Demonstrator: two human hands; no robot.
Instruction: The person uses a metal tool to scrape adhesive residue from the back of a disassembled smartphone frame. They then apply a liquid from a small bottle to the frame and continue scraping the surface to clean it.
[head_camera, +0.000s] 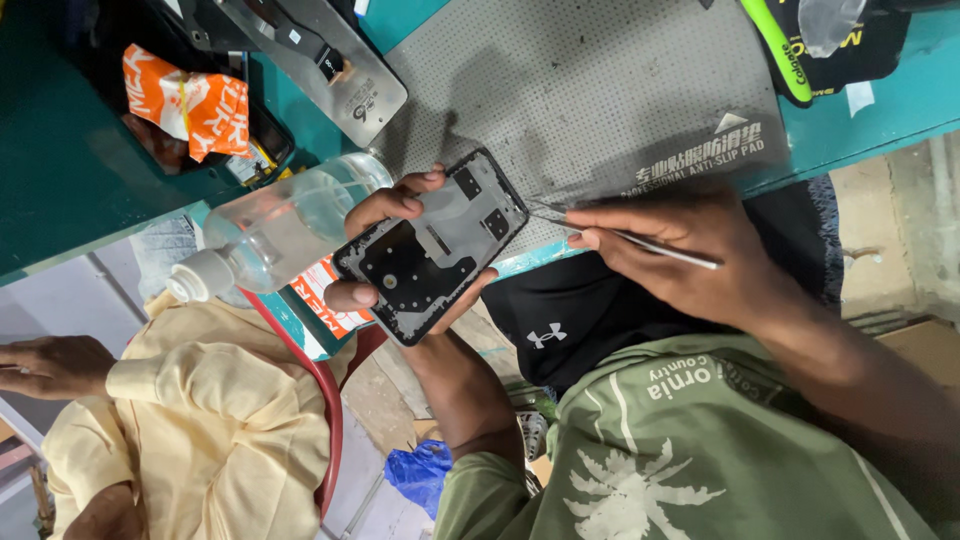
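Observation:
My left hand (383, 208) grips an opened dark phone (430, 250) from behind, fingers curled over its upper and lower edges. The phone's inner side faces up and shows black shields and a metal frame. It is held tilted just off the near edge of the teal table (880, 105). To its right, my right hand (700, 260) pinches thin metal tweezers (640, 243). Their tips point left and end just short of the phone's right corner, over the edge of a grey perforated anti-slip mat (580, 100).
A clear plastic bottle (285, 225) with a white cap lies left of the phone. An orange packet (190, 105) and a silver metal panel (320, 60) lie further back. A yellow-green tool (778, 45) sits top right. Another person in yellow (200, 420) sits at left, hand (50, 365) resting.

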